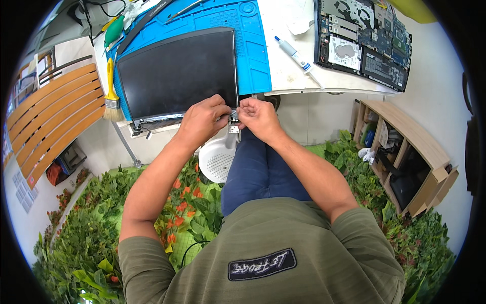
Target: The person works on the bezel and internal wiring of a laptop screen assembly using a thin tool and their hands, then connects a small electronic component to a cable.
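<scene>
A dark screen panel [177, 71] is laid on a blue mat [254, 55], at about 11 o'clock in the view, its 4 o'clock corner reaching past the edge of the white table [278, 83]. At that corner a small metal hinge [233, 128] is met by both hands. By the left hand [205, 120], on the hinge's 9 o'clock side, the fingers are curled narrowly toward it; by the right hand [257, 118], on its 3 o'clock side, thumb and forefinger are brought close together, though what is pinched, if anything, cannot be told. Around the panel, a yellow-handled brush [111, 88] is placed at 8 o'clock and a green bulb [114, 31] at 10. Toward 3 o'clock, a white tube [293, 54] is followed by an opened laptop base [362, 43].
</scene>
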The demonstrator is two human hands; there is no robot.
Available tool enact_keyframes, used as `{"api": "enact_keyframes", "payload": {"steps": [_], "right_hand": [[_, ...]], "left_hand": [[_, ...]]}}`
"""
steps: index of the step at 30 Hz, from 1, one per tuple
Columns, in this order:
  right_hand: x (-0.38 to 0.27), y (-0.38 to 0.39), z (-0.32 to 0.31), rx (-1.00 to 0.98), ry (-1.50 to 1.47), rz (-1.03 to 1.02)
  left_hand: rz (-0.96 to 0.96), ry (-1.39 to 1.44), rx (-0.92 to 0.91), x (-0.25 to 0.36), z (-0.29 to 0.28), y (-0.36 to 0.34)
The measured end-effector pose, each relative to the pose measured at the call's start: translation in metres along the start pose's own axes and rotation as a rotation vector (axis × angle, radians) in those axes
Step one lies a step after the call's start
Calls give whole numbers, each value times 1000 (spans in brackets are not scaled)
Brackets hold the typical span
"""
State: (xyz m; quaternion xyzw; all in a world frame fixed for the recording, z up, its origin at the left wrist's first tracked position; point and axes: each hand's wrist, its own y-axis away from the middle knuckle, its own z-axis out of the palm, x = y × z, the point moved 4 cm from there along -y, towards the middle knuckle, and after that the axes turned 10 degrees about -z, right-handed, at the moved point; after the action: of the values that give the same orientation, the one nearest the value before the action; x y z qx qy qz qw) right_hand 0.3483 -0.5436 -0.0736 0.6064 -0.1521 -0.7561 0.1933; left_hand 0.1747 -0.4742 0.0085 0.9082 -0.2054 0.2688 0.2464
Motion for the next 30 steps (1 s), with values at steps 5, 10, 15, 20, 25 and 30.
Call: {"api": "enact_keyframes", "payload": {"steps": [5, 10, 15, 20, 25, 30], "right_hand": [[-3, 1, 0, -20, -5, 29], [1, 0, -1, -38, -60, 23], [3, 0, -1, -38, -81, 20], [2, 0, -1, -43, -81, 21], [-1, -1, -2, -83, -78, 48], [3, -4, -5, -109, -80, 52]], "left_hand": [[-6, 16, 13, -5, -1, 5], [-6, 19, 29, -5, 2, 5], [-8, 24, 69, 0, 4, 1], [5, 52, 70, 0, 5, 2], [20, 48, 110, 0, 7, 0], [-3, 58, 102, 1, 10, -2]]}}
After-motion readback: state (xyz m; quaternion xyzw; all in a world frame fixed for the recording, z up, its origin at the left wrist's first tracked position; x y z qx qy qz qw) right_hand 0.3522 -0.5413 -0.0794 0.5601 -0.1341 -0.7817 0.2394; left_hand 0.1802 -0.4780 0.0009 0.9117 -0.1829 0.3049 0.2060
